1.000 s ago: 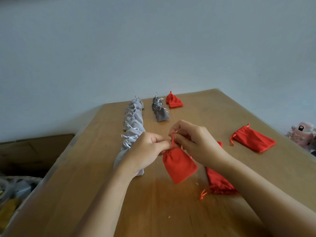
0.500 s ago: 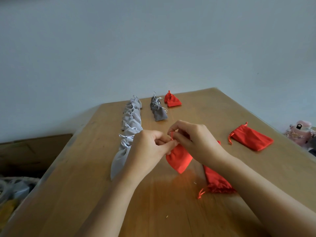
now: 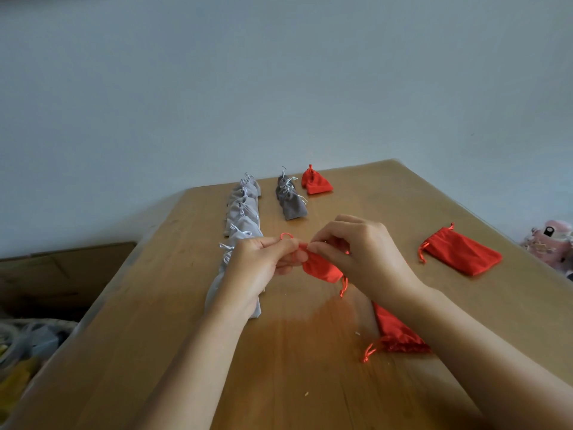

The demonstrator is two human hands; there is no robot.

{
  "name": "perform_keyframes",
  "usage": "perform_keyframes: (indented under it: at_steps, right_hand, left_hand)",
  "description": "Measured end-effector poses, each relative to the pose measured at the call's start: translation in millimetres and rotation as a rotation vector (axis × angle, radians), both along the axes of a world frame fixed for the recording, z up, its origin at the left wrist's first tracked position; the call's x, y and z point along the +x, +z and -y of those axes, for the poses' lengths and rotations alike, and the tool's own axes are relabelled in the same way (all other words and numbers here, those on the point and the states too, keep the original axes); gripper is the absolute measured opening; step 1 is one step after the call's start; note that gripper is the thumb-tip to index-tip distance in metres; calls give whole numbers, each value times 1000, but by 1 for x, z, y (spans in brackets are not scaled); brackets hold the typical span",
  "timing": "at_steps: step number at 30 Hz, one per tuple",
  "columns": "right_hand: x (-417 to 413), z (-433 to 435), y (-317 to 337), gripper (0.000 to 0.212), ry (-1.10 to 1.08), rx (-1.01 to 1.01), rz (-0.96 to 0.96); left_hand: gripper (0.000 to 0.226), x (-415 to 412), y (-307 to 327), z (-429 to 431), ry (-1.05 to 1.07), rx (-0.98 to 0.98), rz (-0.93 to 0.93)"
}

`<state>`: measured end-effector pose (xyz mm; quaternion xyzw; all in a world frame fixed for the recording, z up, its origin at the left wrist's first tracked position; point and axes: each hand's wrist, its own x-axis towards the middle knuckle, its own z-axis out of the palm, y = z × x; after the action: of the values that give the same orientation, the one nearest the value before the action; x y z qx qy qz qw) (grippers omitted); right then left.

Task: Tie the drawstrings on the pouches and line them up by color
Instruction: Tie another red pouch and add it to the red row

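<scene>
L hand (image 3: 257, 268) & R hand (image 3: 359, 252) meet over the middle of the table (image 3: 310, 383), fingertips nearly touching. L hand: fingers curled, thumb & forefinger pinching a red drawstring (image 3: 285, 235), whose small loop sticks up above the fingers. R hand: also curled, thumb & forefinger pinching the gathered neck of the held red pouch (image 3: 322, 270). The pouch body slants down & to the R from the pinch, under the R palm, w/ a cord end dangling off its lower corner. Can't tell if it touches the table; there's a red sheen on the wood beneath.

Next out, under the R forearm, a second red pouch (image 3: 395, 332) lies on the table. It's partly hidden by the arm, cord end poking out toward the near edge. Just L of the L hand & partly behind it, a row of light grey pouches (image 3: 243, 209) runs toward the far edge, necks tied w/ white cord, each overlapping the next. R of that row, at the far end, is a short line of dark grey pouches (image 3: 291, 200), tied. Just beside them on the R sits one tied red pouch (image 3: 316, 183), neck up. Well off to the R, alone, is a flat red pouch (image 3: 462, 254), cords loose at its L end.

Off the table: pink object (image 3: 552, 243) at the R edge, blurry; brown cardboard box (image 3: 62, 274) at L, lower than the table top. Plain pale wall (image 3: 279, 88) behind.
</scene>
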<state>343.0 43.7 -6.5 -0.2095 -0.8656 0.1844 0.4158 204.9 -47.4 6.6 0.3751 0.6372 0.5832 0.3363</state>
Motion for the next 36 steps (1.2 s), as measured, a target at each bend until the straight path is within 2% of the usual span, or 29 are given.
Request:
perform_keyframes:
  at_steps: [3,6,9,16,19,21,22,25,27,33,36]
  right_hand:
    - [1,-1,0,2,-35,18,-25]
    - [1,0,-1,8,-65,44,-31]
    - [1,1,-1,5,-39,12,7]
    - [2,4,4,6,58,-59,138]
    - [4,4,6,14,23,-77,72]
    - [5,2,8,8,-12,-63,22]
    - [5,1,9,13,10,-78,35]
    - [8,2,12,27,171,-263,120]
    - [9,4,12,22,213,-332,122]
    - [7,4,11,6,200,-338,81]
    - [7,5,11,4,196,-312,84]
  left_hand:
    - [18,-2,-1,0,-16,8,74]
    - [15,-4,-1,0,-12,23,138]
    - [13,-5,-1,0,18,23,152]
    - [9,-6,1,0,54,42,-2]
    - [11,-7,2,2,-2,34,-111]
    - [13,-8,4,4,-43,24,-150]
    - [14,-8,5,4,-66,23,-165]
    - [14,-6,7,7,-139,58,-178]
    - [13,-5,9,7,-148,81,-190]
    - [15,-1,11,7,-128,149,-180]
    - [18,4,7,5,-96,180,-279]
